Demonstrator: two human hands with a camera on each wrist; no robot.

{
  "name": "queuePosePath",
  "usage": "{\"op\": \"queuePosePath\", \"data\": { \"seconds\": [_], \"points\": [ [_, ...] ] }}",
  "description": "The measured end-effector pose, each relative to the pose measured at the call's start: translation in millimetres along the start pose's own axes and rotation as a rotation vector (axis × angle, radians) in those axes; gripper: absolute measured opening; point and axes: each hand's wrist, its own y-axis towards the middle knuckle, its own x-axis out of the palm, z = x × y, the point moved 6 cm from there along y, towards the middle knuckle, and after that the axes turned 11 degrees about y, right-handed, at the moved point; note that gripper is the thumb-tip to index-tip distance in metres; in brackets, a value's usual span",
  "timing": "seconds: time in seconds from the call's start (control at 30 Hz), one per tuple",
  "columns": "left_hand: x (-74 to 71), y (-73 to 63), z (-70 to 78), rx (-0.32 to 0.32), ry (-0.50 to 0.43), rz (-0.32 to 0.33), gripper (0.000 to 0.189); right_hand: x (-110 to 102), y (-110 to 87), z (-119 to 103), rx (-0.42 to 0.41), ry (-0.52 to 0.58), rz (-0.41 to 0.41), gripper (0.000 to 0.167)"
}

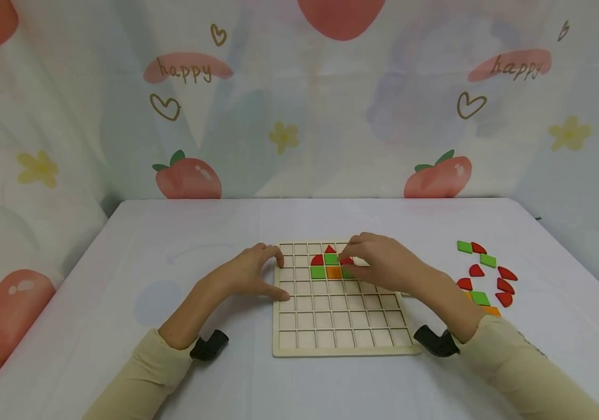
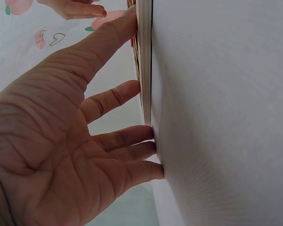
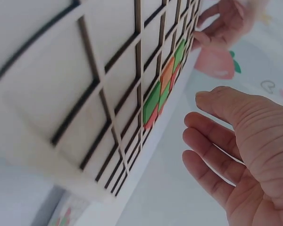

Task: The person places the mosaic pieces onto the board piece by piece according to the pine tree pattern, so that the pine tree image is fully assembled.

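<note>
A wooden grid board (image 1: 331,321) lies flat on the table. In its upper cells sit a red triangle (image 1: 330,249), a green square (image 1: 331,259) and a red quarter-round piece (image 1: 317,260). The row below holds an orange square (image 1: 334,272) between green squares (image 1: 318,272). Another red piece at the right is partly covered by my right hand (image 1: 386,259), which hovers over these pieces. Its thumb and fingers are apart with nothing between them in the right wrist view. My left hand (image 1: 247,271) touches the board's left edge, fingers spread, the thumb (image 2: 125,26) on the rim.
Several loose red, green and orange pieces lie right of the board, among them a red piece (image 1: 476,270) and a green piece (image 1: 487,261); my right forearm overlaps some. A printed curtain (image 1: 331,116) hangs behind the white table (image 1: 215,379). Black wrist devices (image 1: 210,345) sit at both sleeves.
</note>
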Motion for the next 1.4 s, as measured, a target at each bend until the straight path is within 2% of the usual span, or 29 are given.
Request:
{"op": "queuePosePath", "data": {
  "seconds": [0.23,0.73,0.97,1.23,1.4],
  "points": [
    [0.1,0.1,0.7,-0.005,-0.020,-0.005,0.057,-18,-20.2,15,0.079,-0.014,0.032,0.019],
    [-2.0,-2.3,-0.2,-0.002,-0.022,0.003,0.058,-49,-65.7,45,0.057,-0.063,0.129,0.022],
    [-1.3,-1.7,0.8,-0.009,-0.007,-0.007,0.058,-55,-83.5,59,0.167,-0.082,0.105,0.024],
    [-0.7,-1.1,0.3,-0.011,-0.006,-0.006,0.059,-59,-101.2,68,0.171,-0.114,0.121,0.025],
    [-1.3,-2.2,-0.3,-0.009,-0.029,-0.005,0.059,-62,-111.1,77,0.241,-0.110,0.106,0.026]
  ]
}}
